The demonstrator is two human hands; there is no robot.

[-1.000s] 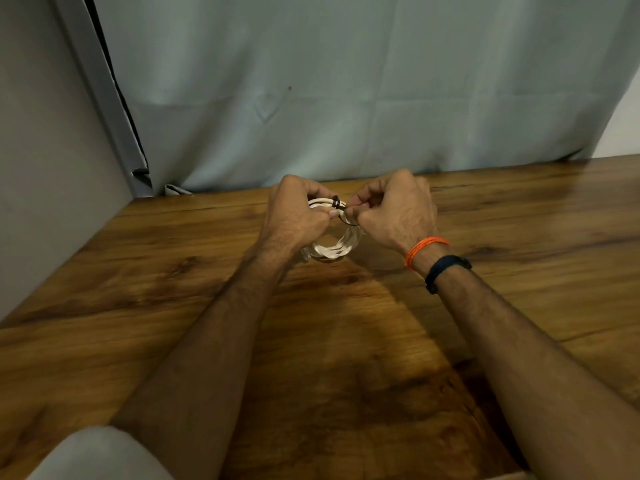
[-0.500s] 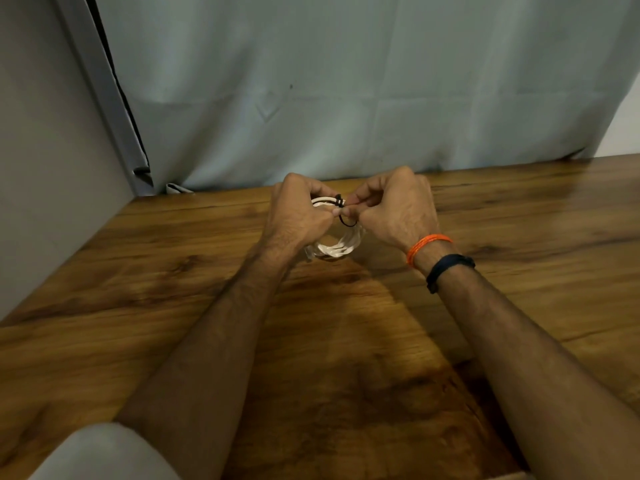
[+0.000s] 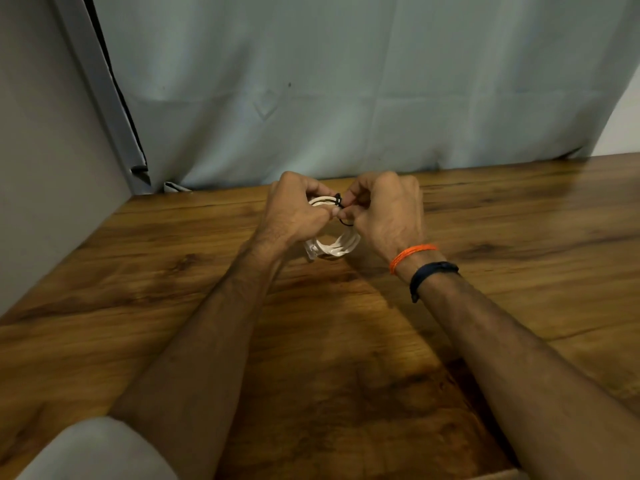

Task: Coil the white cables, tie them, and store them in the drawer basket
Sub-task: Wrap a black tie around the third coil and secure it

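A coiled white cable (image 3: 337,247) is held upright just above the wooden table (image 3: 519,237), near its far edge. My left hand (image 3: 294,211) grips the coil's left side with curled fingers. My right hand (image 3: 384,213) pinches a thin black tie (image 3: 341,209) that wraps the top of the coil. The tie's loose loop hangs between my two hands. My hands hide most of the coil's upper part. No drawer basket is in view.
A pale blue-grey curtain (image 3: 346,98) hangs along the table's far edge. A grey wall (image 3: 41,168) borders the table on the left. An orange thread band (image 3: 410,252) and a dark wristband (image 3: 433,273) sit on my right wrist.
Both hands have stayed in place with the coil. My right fingers have shifted slightly on the black tie, and its loop looks a little smaller.
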